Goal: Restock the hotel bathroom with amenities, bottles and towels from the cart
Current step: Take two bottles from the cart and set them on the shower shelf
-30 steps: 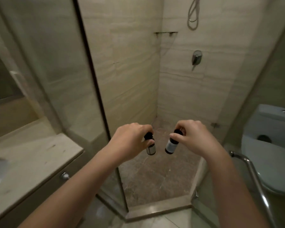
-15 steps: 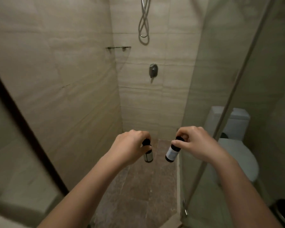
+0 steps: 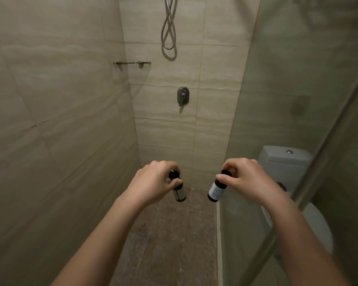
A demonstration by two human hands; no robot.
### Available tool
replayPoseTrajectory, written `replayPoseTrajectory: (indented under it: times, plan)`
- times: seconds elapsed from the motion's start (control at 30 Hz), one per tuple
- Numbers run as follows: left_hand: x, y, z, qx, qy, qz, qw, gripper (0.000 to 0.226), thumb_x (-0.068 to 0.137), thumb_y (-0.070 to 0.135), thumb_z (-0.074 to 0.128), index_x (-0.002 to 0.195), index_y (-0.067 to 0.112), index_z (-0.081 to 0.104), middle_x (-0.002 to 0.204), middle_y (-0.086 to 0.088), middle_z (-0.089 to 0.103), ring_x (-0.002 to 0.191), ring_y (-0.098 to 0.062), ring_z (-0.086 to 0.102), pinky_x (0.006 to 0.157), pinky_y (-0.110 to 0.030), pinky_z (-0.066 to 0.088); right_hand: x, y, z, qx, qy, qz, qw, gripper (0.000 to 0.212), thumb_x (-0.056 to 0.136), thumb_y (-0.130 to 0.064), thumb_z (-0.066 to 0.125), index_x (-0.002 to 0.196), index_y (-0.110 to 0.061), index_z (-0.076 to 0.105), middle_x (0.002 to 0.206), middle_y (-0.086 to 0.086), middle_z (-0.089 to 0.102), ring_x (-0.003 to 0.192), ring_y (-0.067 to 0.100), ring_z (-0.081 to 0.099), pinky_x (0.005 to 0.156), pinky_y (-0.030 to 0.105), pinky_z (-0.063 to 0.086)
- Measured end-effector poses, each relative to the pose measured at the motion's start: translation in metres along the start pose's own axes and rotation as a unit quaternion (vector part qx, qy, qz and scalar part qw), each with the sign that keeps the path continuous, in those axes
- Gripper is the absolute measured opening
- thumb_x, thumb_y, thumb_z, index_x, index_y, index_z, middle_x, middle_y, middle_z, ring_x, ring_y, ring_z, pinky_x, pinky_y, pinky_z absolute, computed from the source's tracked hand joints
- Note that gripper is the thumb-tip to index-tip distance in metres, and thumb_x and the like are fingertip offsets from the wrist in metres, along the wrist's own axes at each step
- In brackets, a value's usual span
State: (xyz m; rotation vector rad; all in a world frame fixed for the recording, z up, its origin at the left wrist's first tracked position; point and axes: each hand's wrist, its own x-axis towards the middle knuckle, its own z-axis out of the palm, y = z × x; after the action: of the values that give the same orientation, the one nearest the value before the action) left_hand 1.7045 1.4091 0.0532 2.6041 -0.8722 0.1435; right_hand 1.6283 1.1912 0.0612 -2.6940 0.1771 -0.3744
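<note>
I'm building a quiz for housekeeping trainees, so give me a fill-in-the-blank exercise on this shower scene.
1. The left hand and the right hand each hold one small ___.
2. The white-labelled bottle is in the ___ hand.
3. Behind the glass panel stands a white ___.
Missing words: bottle; right; toilet.

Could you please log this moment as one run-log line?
left hand: grips dark bottle | right hand: grips white-labelled bottle | glass corner shelf: ahead, above hands | status: bottles not yet placed
</note>
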Motion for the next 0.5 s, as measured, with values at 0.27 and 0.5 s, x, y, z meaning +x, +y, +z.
replayPoseTrajectory:
  times: [0.27, 0.5]
  plan:
    - [0.087, -0.028, -0.019, -0.025, -0.009, -0.007, 1.0, 0.017, 0.086, 0.038, 0.06, 0.1, 0.029, 0.062, 0.101, 0.009, 0.067, 0.099, -0.012, 0.061, 0.083, -0.039, 0.051, 0.115, 0.005, 0.002, -0.005, -0.01, -0.053, 0.999, 0.019, 0.082, -0.045, 0.062, 0.081, -0.026, 0.061, 0.072, -0.009, 0.055, 0.075, 0.017, 0.055, 0.06, 0.031, 0.043]
    - [0.182, -0.084, -0.022, 0.002, -0.011, -0.015, 1.0, 0.019, 0.087, 0.039, 0.059, 0.103, 0.029, 0.062, 0.104, 0.008, 0.066, 0.1, -0.014, 0.06, 0.082, -0.04, 0.051, 0.225, -0.001, 0.016, -0.022, -0.027, -0.099, 0.995, 0.022, 0.084, -0.044, 0.061, 0.084, -0.022, 0.063, 0.073, -0.007, 0.056, 0.072, 0.015, 0.054, 0.057, 0.031, 0.041]
